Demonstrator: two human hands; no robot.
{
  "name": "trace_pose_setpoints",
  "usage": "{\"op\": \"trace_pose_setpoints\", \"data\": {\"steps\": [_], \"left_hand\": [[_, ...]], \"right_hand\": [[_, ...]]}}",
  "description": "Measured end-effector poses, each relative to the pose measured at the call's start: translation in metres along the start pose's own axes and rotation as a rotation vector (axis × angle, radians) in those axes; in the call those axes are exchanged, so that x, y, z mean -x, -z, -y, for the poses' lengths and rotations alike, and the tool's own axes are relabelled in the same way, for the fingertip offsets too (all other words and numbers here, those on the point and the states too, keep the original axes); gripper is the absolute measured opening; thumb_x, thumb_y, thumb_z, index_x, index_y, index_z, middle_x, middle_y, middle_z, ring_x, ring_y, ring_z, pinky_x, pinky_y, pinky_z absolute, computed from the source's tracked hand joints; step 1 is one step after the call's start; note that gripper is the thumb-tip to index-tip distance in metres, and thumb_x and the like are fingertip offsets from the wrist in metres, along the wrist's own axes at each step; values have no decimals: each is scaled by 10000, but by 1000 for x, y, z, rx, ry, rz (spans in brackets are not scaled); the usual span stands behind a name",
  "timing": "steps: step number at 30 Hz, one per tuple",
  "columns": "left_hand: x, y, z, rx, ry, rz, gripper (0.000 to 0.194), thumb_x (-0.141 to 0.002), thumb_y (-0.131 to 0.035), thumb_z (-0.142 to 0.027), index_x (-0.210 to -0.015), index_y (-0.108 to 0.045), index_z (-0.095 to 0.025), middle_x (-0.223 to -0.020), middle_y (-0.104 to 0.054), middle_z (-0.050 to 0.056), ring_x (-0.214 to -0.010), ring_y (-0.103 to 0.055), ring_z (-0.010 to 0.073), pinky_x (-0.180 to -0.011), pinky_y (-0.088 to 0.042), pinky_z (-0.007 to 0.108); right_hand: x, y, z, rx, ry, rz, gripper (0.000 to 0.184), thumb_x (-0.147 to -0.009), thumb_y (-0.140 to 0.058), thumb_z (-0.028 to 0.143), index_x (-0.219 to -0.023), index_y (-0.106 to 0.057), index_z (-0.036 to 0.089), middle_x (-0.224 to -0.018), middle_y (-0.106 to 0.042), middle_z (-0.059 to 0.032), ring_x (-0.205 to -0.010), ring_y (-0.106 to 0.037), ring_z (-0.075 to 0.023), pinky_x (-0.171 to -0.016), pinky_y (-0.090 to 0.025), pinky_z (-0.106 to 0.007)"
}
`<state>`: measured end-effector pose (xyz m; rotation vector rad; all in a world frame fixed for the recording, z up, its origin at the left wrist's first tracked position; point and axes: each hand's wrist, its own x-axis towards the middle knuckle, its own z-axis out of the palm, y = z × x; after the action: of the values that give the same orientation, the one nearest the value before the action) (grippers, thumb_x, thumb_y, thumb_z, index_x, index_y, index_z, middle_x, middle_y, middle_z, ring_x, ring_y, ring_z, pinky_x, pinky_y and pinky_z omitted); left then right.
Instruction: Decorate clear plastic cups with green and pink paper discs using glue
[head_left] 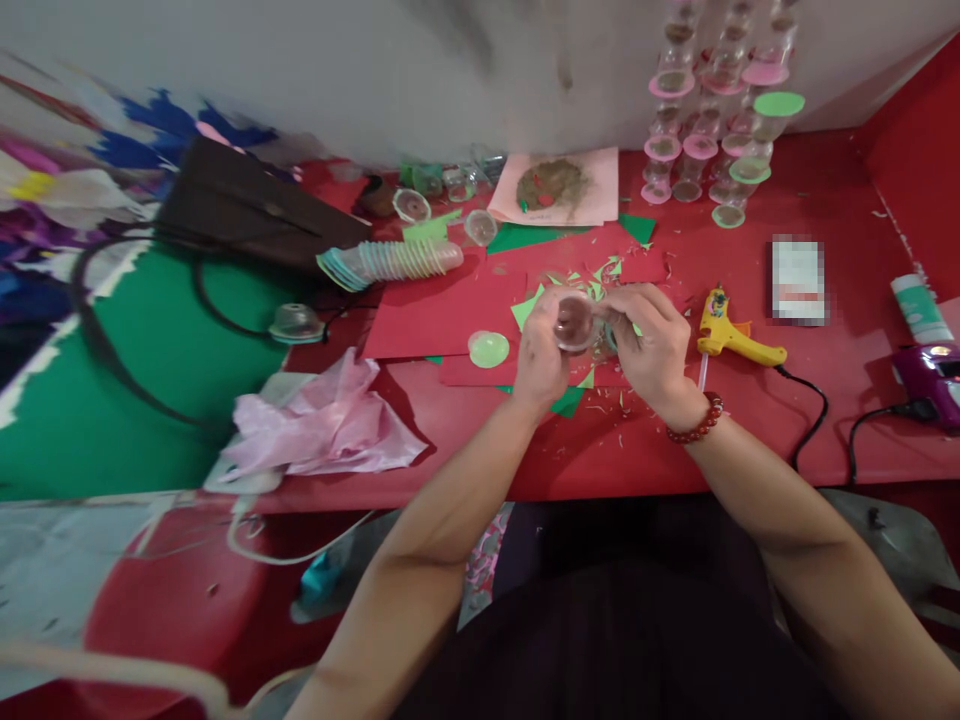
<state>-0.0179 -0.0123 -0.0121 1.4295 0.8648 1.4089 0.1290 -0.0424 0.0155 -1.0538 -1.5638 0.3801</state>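
A small clear plastic cup [574, 322] is in my left hand [544, 352], its round mouth facing up toward me. My right hand [651, 338] is closed, with thumb and fingertips pinched at the cup's right rim; whether a small piece is also between them is hidden. Light green paper scraps [529, 308] lie around and beneath both hands. To the left of my left hand lies a light green disc [489, 349]. A yellow glue gun [731, 330] rests to the right of my right hand, a glue stick poking from its side.
Stacked hourglass-shaped cups [739, 110] stand at the back right. A nested row of cups [397, 262] lies left of centre, near a dark bag [247, 205]. Pink cloth [322, 420] covers part of the front left edge. A cord [817, 410] trails from the glue gun.
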Motion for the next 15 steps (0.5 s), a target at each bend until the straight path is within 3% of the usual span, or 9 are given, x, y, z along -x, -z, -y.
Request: {"op": "trace_pose_setpoints", "data": {"steps": [5, 9, 12, 15], "left_hand": [[-4, -2, -9, 93, 123, 12, 761, -989, -203, -879, -836, -579, -235, -616, -483, 14, -479, -420, 120, -394, -332, 320], [-5, -4, -13, 114, 157, 1, 766, -954, -238, -921, -823, -576, -246, -637, -485, 12, -492, -418, 128, -392, -327, 303], [-8, -1, -13, 113, 142, -6, 757, -953, -229, -919, -839, -592, -264, -625, -474, 6, -475, -385, 135, -393, -310, 310], [-10, 4, -12, 80, 97, -8, 704, -979, -254, -880, -874, -615, -285, -632, -493, 7, -480, -380, 147, -412, -307, 324]], "right_hand": [[-1, -4, -9, 135, 156, 45, 300, -1086, -455, 245, -945, -717, 285, -1006, -741, -74, -939, -647, -248, -894, -564, -460], [0, -9, -14, 217, 200, 74, 255, -1065, -436, 218, -943, -653, 269, -967, -694, -76, -918, -607, -256, -891, -543, -458], [2, -10, -12, 181, 153, 59, 211, -1049, -461, 233, -892, -598, 262, -914, -656, -73, -894, -590, -254, -852, -522, -434], [2, -7, -4, 39, -16, 25, 275, -1062, -515, 314, -793, -543, 262, -770, -581, -25, -766, -554, -208, -778, -489, -381]]}}
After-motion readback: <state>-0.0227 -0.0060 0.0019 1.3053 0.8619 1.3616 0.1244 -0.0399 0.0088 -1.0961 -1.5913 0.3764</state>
